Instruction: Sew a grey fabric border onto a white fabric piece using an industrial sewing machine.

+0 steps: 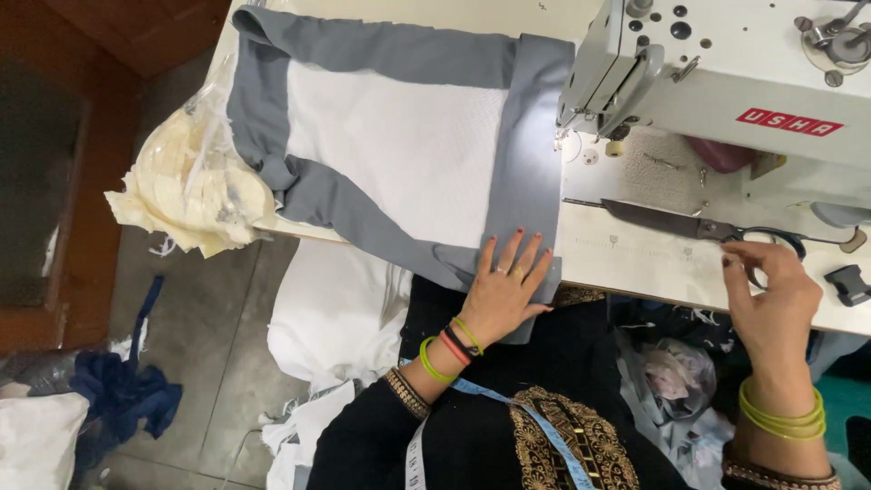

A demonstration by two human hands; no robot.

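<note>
Right at the near edge of the sewing table (pixel 635 263) lies a flat panel of white quilted fabric (pixel 399 150) framed by a broad grey border (pixel 531 154), and the left hand (pixel 508 286) rests on the border's near right corner, fingers spread and palm down, pressing the cloth flat rather than gripping it. The panel looks soft, light and limp: its left side slumps in folds over the table edge, so it would probably drag or bunch if pulled by one corner, and would likely handle best taken along the firmer grey border with a flat palm or a two-handed pinch. The right hand (pixel 771 290) is at the black loops of a pair of long dark scissors (pixel 699 225) lying on the table just beside the panel's right edge, blades pointing toward the cloth; its fingers curl at the handles, but whether they have closed through them I cannot tell. Behind the scissors stands a pale grey sewing machine (pixel 726 82). A blue measuring tape (pixel 544 426) hangs across the person's dark clothing. Off the table's left edge sits a clear bag of cream scraps (pixel 186 186), and a heap of white cloth (pixel 331 313) lies on the floor below.
</note>
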